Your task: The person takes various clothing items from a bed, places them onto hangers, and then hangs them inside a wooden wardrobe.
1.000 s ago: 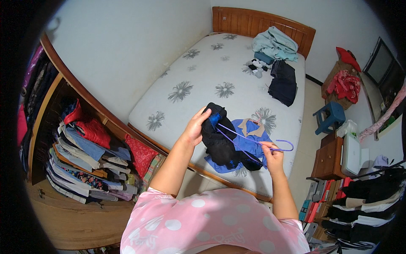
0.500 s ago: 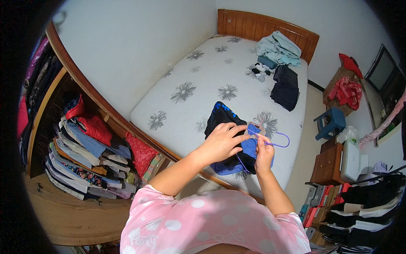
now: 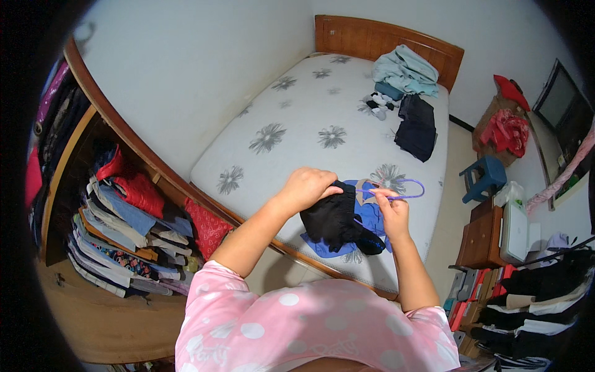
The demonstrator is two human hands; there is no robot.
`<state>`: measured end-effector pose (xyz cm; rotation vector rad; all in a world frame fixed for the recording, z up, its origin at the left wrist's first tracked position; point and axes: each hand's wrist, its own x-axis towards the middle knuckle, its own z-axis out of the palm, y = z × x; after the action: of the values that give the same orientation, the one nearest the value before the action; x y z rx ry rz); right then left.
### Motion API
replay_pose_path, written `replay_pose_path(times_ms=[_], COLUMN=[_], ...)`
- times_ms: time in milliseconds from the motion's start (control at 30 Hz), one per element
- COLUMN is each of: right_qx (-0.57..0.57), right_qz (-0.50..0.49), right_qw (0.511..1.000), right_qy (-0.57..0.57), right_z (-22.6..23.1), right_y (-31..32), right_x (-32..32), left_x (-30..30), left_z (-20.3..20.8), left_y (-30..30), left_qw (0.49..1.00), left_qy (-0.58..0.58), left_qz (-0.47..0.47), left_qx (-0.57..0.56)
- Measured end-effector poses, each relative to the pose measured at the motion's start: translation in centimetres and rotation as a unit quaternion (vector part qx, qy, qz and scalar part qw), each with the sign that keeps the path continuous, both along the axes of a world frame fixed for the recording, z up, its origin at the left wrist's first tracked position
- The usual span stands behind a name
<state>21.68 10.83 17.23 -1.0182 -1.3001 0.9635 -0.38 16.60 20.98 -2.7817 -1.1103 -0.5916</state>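
Observation:
My left hand [image 3: 308, 188] pinches the upper edge of a black garment [image 3: 328, 224], lifted in loose folds over the near end of the bed. In my right hand [image 3: 392, 211] is a thin purple hanger [image 3: 414, 181], its curved loop sticking out to the right above the fingers. Part of the hanger runs left toward the black garment, where the cloth hides it. Beneath and beside the black cloth lies a blue garment [image 3: 370, 216] on the mattress. What kind of garments these are I cannot make out.
The bed [image 3: 297, 124] has a flower-patterned mattress. Farther up lie folded dark trousers [image 3: 415, 130], socks [image 3: 379, 102] and a pale green cloth [image 3: 406, 69]. An open wardrobe shelf with stacked clothes [image 3: 133, 229] stands left; a blue stool [image 3: 482, 178] and a wooden cabinet [image 3: 480, 239] stand right.
My left hand has moved left and closed on the black garment's edge, pulling it up and leftward away from the hanger. My right hand keeps hold of the hanger, nearly in place.

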Motion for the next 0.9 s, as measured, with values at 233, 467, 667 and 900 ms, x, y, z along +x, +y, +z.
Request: replay_pose_path(times_ms=[233,467,667,900], right_qx=[0.031,0.319,0.237,0.18], right_qz=[-0.022,-0.214,-0.113,0.004], right_qw=[0.997,0.907,0.953,0.978], right_qy=[-0.071,-0.173,-0.148,-0.101], right_z=[1.3,2.4,1.2,-0.6], right_y=[2.1,1.7,1.1,0.0], right_x=[-1.1,-1.6,-3.8,-6.1], left_x=[1.6,0.7,-0.3,-0.9], left_z=[0.3,1.3,3.1,4.1], left_y=[-0.3,0.0,-0.6,-0.4], left_qw=[0.994,0.981,0.963,0.934], left_qy=[-0.087,-0.175,-0.248,-0.328], left_qz=[0.008,0.04,0.075,0.075], left_qx=[-0.059,-0.073,-0.069,-0.12])
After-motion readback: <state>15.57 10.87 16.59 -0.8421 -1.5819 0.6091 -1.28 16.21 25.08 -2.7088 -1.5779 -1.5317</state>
